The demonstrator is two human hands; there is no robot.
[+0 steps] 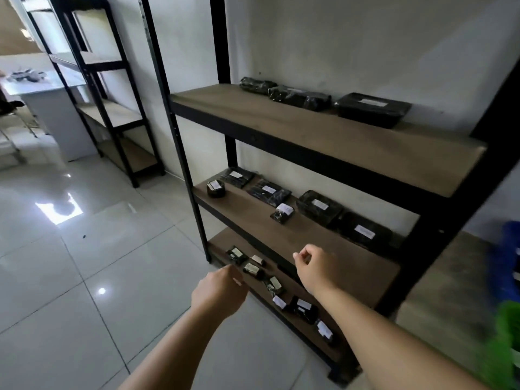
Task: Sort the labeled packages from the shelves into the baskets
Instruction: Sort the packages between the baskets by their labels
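A black metal rack with wooden shelves (323,136) stands against the wall. Three black wrapped packages (371,108) lie at the back of the upper shelf. The middle shelf (281,229) carries several black packages with white labels (363,230), and the bottom shelf holds several small labeled ones (253,268). My left hand (219,291) hovers over the floor in front of the bottom shelf, fingers curled, holding nothing. My right hand (315,267) hangs at the front edge of the middle shelf, fingers loosely bent and apart, empty. A blue basket (506,260) and a green basket (503,342) show blurred at the right edge.
A second, bare black rack (112,114) stands further left along the wall. A white table (42,88) with dark items sits at the far left. Glossy white floor tiles (98,277) stretch in front of the racks. A low wooden surface (444,299) bears the baskets.
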